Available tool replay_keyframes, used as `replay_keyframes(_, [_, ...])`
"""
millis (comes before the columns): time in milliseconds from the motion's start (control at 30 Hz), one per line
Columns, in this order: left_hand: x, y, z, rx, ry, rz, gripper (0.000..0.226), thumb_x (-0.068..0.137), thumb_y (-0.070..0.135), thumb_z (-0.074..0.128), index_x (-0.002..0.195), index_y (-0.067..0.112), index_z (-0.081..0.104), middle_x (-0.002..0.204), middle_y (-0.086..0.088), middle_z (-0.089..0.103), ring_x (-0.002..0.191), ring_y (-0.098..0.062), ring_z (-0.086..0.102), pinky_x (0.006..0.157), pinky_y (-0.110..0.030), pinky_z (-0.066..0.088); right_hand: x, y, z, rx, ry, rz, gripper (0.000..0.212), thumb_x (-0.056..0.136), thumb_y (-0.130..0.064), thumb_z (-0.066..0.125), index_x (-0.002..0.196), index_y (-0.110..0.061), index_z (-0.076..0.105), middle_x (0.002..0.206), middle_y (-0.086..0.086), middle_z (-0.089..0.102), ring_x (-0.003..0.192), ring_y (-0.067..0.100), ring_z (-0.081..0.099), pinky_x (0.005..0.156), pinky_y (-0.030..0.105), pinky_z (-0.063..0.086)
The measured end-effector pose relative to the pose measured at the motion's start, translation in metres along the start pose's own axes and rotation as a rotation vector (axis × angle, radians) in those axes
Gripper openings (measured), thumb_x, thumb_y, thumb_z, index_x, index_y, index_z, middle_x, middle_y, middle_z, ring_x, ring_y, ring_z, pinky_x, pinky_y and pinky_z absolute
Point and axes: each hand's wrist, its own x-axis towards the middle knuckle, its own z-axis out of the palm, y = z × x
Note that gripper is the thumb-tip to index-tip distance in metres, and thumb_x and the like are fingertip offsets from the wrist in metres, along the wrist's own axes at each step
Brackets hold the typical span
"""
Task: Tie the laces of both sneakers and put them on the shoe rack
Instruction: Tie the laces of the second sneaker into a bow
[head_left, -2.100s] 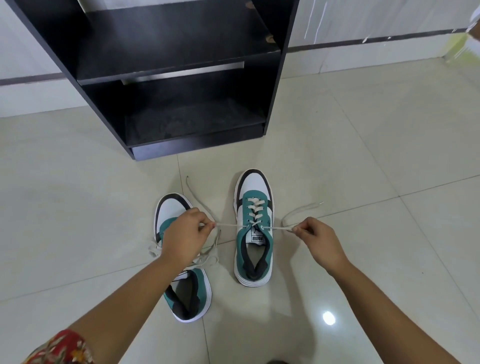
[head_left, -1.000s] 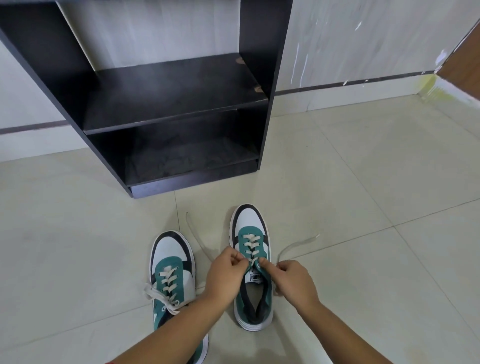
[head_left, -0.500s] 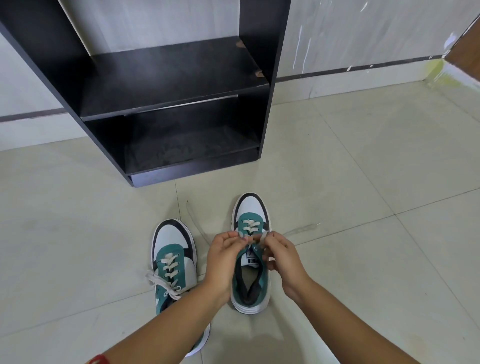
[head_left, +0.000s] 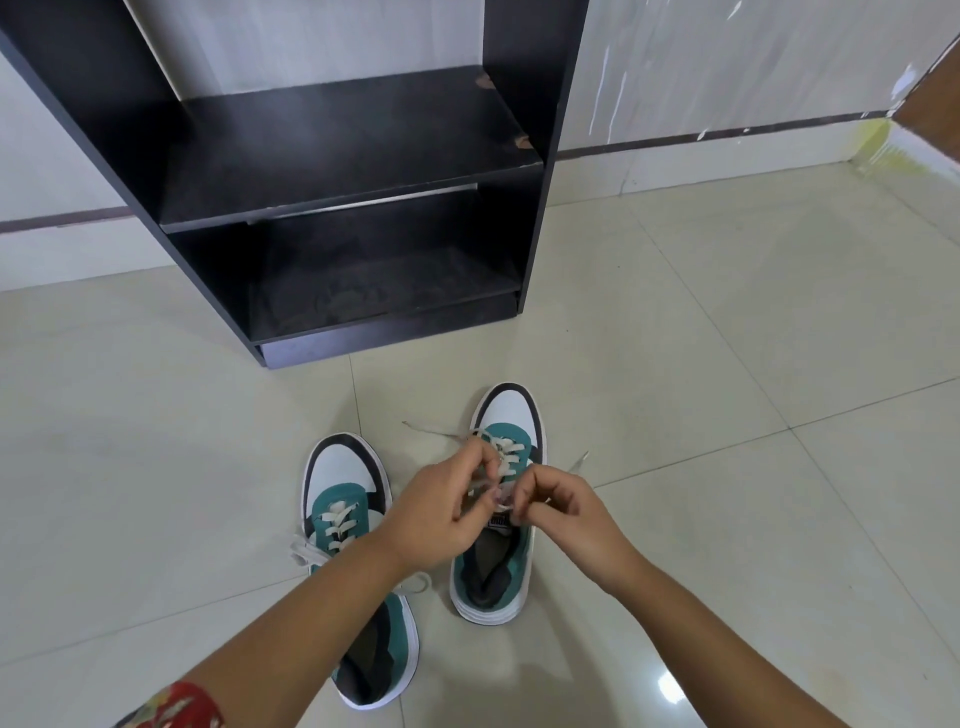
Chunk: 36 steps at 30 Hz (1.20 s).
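Two teal, white and black sneakers stand on the tiled floor, toes pointing toward a black shoe rack (head_left: 353, 171). Over the tongue of the right sneaker (head_left: 511, 415), my left hand (head_left: 441, 512) and my right hand (head_left: 558, 512) meet, each pinching part of its cream lace (head_left: 501, 457). Loose lace ends stick out to the left and right of the hands. The left sneaker (head_left: 340, 483) sits beside it, its lace in a bow, and my left forearm crosses its heel.
The rack has two dark shelves with nothing on them and stands against a pale wall with a dark stripe. Glossy beige floor tiles spread around the shoes. A brown door edge (head_left: 935, 98) shows at the far right.
My hands, pulled wide apart with the lace stretched earlier, have come together over the right sneaker's tongue. The trailing lace ends now lie shorter and nearer the shoe.
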Motion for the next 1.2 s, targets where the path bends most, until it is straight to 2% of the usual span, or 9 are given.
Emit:
replay_keyframes(100, [0.002,0.008,0.003,-0.185,0.099,-0.037,0.022,0.091,0.008,0.05,0.087,0.026,0.038,0.094,-0.003,0.058,0.077,-0.005,0.061,0.052,-0.013,0.039,-0.002,0.004,-0.005,-0.264,0.09,-0.056,0.023,0.071,-0.011,0.052,0.065,-0.027,0.067,0.071,-0.009,0.065,0.067,0.009,0.055,0.064,0.02,0.041])
replay_keyframes(233, [0.006,0.012,0.01,-0.434,0.045,-0.141,0.019,0.092,0.003,0.042,0.09,0.021,0.037,0.09,-0.005,0.049,0.066,-0.022,0.053,0.039,-0.028,0.048,-0.001,0.001,0.002,-0.298,0.121,-0.12,0.021,0.076,-0.008,0.051,0.075,-0.019,0.069,0.079,-0.011,0.064,0.072,0.009,0.056,0.065,0.015,0.039])
replay_keyframes(400, [0.008,0.012,0.004,-0.197,-0.055,-0.047,0.022,0.084,0.004,0.042,0.092,0.023,0.035,0.08,0.004,0.046,0.059,-0.011,0.043,0.054,-0.028,0.043,0.002,-0.006,0.003,-0.279,0.079,-0.127,0.023,0.072,-0.004,0.048,0.066,-0.018,0.065,0.073,-0.012,0.063,0.071,0.009,0.058,0.065,0.012,0.038])
replay_keyframes(600, [0.01,0.009,0.003,-0.035,0.078,0.002,0.02,0.084,0.003,0.048,0.094,0.02,0.043,0.087,0.005,0.051,0.077,-0.015,0.052,0.064,-0.026,0.046,-0.005,-0.006,0.005,-0.505,0.121,-0.182,0.022,0.074,-0.011,0.051,0.065,-0.025,0.065,0.074,-0.013,0.063,0.079,0.01,0.054,0.071,0.018,0.042])
replay_keyframes(800, [0.011,0.012,-0.001,-0.535,0.018,-0.249,0.035,0.083,-0.015,0.036,0.078,0.018,0.045,0.078,0.004,0.049,0.077,-0.017,0.059,0.042,-0.029,0.052,-0.005,-0.002,0.005,-0.572,0.178,-0.154,0.022,0.072,-0.024,0.046,0.067,-0.027,0.067,0.071,-0.018,0.058,0.08,0.001,0.049,0.071,0.009,0.036])
replay_keyframes(900, [0.01,0.01,-0.005,-0.409,-0.096,-0.229,0.033,0.082,-0.013,0.038,0.078,0.018,0.047,0.075,0.002,0.05,0.069,-0.017,0.056,0.046,-0.032,0.052,-0.004,-0.004,0.004,-0.558,0.187,-0.127,0.022,0.071,-0.023,0.044,0.068,-0.025,0.066,0.072,-0.017,0.058,0.079,0.002,0.049,0.069,0.012,0.037])
replay_keyframes(1000, [0.007,0.018,-0.006,-0.284,-0.102,-0.116,0.029,0.074,-0.016,0.039,0.08,0.01,0.049,0.072,0.002,0.052,0.064,-0.006,0.051,0.062,-0.018,0.044,-0.003,-0.006,0.002,-0.577,0.19,-0.12,0.02,0.072,-0.019,0.047,0.068,-0.023,0.066,0.071,-0.017,0.058,0.079,0.003,0.048,0.067,0.011,0.036])
replay_keyframes(1100, [0.007,0.02,-0.004,-0.263,0.043,-0.09,0.029,0.075,-0.011,0.039,0.087,0.012,0.053,0.085,0.0,0.06,0.087,-0.009,0.057,0.079,-0.018,0.045,-0.005,-0.003,0.003,-0.593,0.24,-0.135,0.023,0.075,-0.021,0.049,0.076,-0.026,0.071,0.073,-0.021,0.055,0.08,0.002,0.048,0.071,0.012,0.037])
replay_keyframes(1200, [0.008,0.013,-0.004,0.054,0.159,-0.092,0.033,0.078,-0.004,0.042,0.097,0.018,0.058,0.098,0.007,0.062,0.098,-0.013,0.053,0.083,-0.023,0.041,-0.009,0.002,0.011,-0.659,0.29,-0.18,0.029,0.082,-0.021,0.051,0.1,-0.028,0.072,0.078,-0.021,0.048,0.083,0.004,0.047,0.074,0.013,0.039])
